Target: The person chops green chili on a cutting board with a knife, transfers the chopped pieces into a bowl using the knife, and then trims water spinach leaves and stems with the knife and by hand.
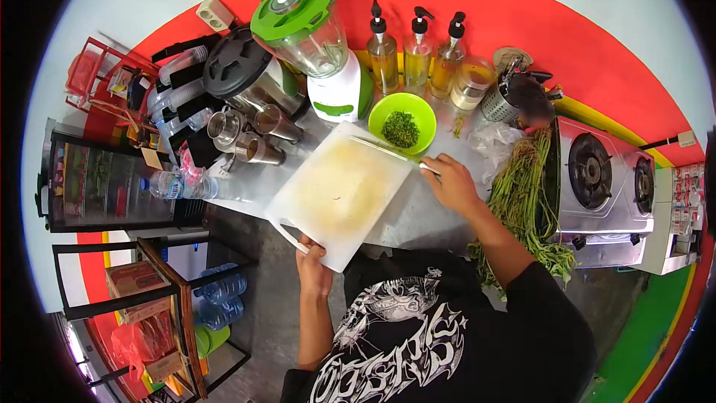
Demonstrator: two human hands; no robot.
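My left hand [315,267] grips the near edge of a white cutting board [306,198], beside the slot of its handle. The board is tilted, its far end close to a lime-green bowl [427,110]. Chopped green herbs [400,129] lie in the bowl. In my right hand [452,183] is a knife [384,148], my fingers closed round its white handle. Its blade lies along the far edge of the board, next to the bowl's near rim. The board's surface is stained yellowish, with one small dark scrap on it.
A blender [328,67], pump bottles [383,58] and steel cups [257,148] stand along the back and left. Long green stalks [522,194] lie to the right beside a gas stove [600,186]. A water bottle [179,186] lies at the left.
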